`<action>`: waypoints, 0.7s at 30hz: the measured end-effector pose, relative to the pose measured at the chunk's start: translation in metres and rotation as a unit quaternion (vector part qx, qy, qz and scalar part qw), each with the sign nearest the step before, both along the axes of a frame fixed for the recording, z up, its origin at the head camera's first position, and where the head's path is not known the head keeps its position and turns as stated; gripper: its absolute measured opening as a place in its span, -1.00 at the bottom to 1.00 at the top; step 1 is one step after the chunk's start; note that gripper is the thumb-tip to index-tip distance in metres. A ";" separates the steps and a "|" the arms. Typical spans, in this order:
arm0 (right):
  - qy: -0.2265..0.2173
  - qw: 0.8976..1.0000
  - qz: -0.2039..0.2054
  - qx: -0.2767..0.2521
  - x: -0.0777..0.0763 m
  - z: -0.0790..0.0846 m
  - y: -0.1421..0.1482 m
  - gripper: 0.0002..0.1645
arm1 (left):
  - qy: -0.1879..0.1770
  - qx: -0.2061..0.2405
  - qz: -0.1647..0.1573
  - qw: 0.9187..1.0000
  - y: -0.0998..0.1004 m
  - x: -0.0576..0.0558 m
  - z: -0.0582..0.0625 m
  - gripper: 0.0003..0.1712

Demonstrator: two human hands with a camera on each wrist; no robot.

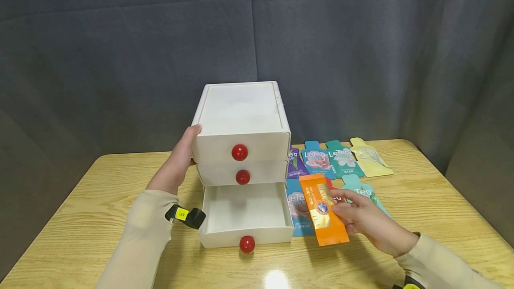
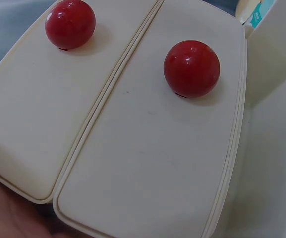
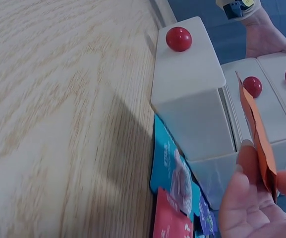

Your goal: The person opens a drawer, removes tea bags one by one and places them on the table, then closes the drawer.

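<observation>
A white three-drawer cabinet [image 1: 241, 106] with round red knobs stands on the wooden table, its bottom drawer [image 1: 245, 211] pulled out with a bare floor showing. My left hand [image 1: 178, 159] rests against the cabinet's left side, thumb at the upper front corner; its other fingers are mostly hidden. Beside the drawer's right wall, my right hand [image 1: 363, 217] pinches an orange stick packet [image 1: 319, 208] between thumb and fingers. In the right wrist view that packet [image 3: 257, 131] appears nearly edge-on, in front of the drawer fronts.
Flat LeTea pouches lie right of the cabinet: purple [image 1: 296, 166], blue [image 1: 317, 159], green [image 1: 345, 159], yellow [image 1: 369, 159] behind, and another blue pouch [image 1: 299, 211], a red pouch [image 3: 170, 218] and a teal pouch [image 1: 355, 183] in front. Dark curtains [image 1: 160, 57] hang behind the table.
</observation>
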State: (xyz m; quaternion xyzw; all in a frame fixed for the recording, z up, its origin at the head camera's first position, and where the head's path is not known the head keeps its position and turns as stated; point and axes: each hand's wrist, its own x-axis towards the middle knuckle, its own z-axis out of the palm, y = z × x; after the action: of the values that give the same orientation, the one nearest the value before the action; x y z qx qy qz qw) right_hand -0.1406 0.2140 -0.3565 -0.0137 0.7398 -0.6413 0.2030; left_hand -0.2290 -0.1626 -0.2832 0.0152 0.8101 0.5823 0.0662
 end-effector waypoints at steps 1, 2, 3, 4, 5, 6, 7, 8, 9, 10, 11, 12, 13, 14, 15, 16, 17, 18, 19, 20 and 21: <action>0.000 1.000 -0.002 0.002 0.000 0.000 0.001 -0.29 | 0.001 0.000 -0.001 1.000 0.000 0.000 0.000 -0.14; -0.001 1.000 -0.005 0.004 0.000 0.000 0.003 -0.29 | 0.001 -0.001 -0.001 1.000 0.000 0.000 0.000 -0.14; -0.001 1.000 -0.007 0.005 0.000 0.000 0.004 -0.29 | 0.000 -0.002 -0.001 1.000 0.000 0.000 0.000 -0.14; -0.001 1.000 -0.009 0.007 0.000 -0.001 0.006 -0.29 | 0.000 -0.003 -0.001 1.000 0.000 0.000 0.000 -0.14; -0.002 1.000 -0.010 0.007 0.000 -0.001 0.007 -0.30 | 0.000 -0.003 -0.001 1.000 0.000 0.000 0.000 -0.14; -0.002 1.000 -0.011 0.008 0.000 -0.001 0.009 -0.30 | 0.000 -0.003 -0.001 1.000 0.000 0.000 0.001 -0.13; -0.003 1.000 -0.012 0.008 0.000 -0.001 0.011 -0.30 | -0.002 -0.002 0.000 1.000 0.000 0.000 0.001 -0.13; -0.004 1.000 -0.013 0.008 0.000 -0.002 0.012 -0.30 | -0.003 -0.003 0.000 1.000 0.000 0.000 0.001 -0.13; -0.006 1.000 -0.014 0.009 0.000 -0.002 0.014 -0.29 | -0.004 -0.002 0.001 1.000 0.000 0.000 0.001 -0.13; -0.008 1.000 -0.016 0.010 0.000 -0.002 0.015 -0.29 | -0.005 -0.002 0.001 1.000 0.000 0.000 0.001 -0.12; -0.009 1.000 -0.016 0.011 0.000 -0.002 0.016 -0.28 | -0.006 -0.002 0.002 1.000 0.001 0.000 0.001 -0.12; -0.011 1.000 -0.019 0.014 -0.001 -0.002 0.018 -0.28 | -0.007 -0.002 0.002 1.000 0.001 0.000 0.001 -0.12; -0.013 1.000 -0.023 0.017 -0.001 -0.002 0.019 -0.28 | -0.008 -0.002 0.003 1.000 0.000 0.000 0.001 -0.12; -0.015 0.999 -0.027 0.020 -0.001 -0.002 0.020 -0.28 | -0.007 -0.002 0.003 1.000 0.001 0.000 0.002 -0.11; -0.017 0.999 -0.031 0.023 -0.002 -0.002 0.022 -0.28 | -0.008 -0.002 0.003 1.000 0.001 0.000 0.002 -0.11; -0.019 0.999 -0.036 0.027 -0.002 -0.003 0.023 -0.28 | -0.008 -0.001 0.003 1.000 0.001 0.001 0.002 -0.11; -0.021 0.999 -0.040 0.029 -0.002 -0.003 0.024 -0.28 | -0.009 -0.002 0.003 1.000 0.001 0.001 0.002 -0.11; -0.024 0.998 -0.045 0.031 -0.002 -0.003 0.026 -0.28 | -0.009 -0.002 0.003 1.000 0.001 0.001 0.002 -0.11; -0.024 0.998 -0.046 0.032 -0.002 -0.003 0.027 -0.28 | -0.009 -0.002 0.003 1.000 0.001 0.001 0.002 -0.11; -0.024 0.998 -0.048 0.033 -0.002 -0.004 0.029 -0.27 | -0.010 -0.002 0.003 1.000 0.001 0.001 0.003 -0.10; -0.023 0.998 -0.048 0.032 -0.003 -0.004 0.031 -0.27 | -0.011 -0.002 0.003 1.000 0.001 0.002 0.003 -0.10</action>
State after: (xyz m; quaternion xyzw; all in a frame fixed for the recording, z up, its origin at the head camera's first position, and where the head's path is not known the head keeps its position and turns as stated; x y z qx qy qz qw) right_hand -0.1432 0.2445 -0.3607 0.0431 0.7547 -0.6266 0.1898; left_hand -0.2273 -0.1614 -0.2805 0.0064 0.8108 0.5806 0.0731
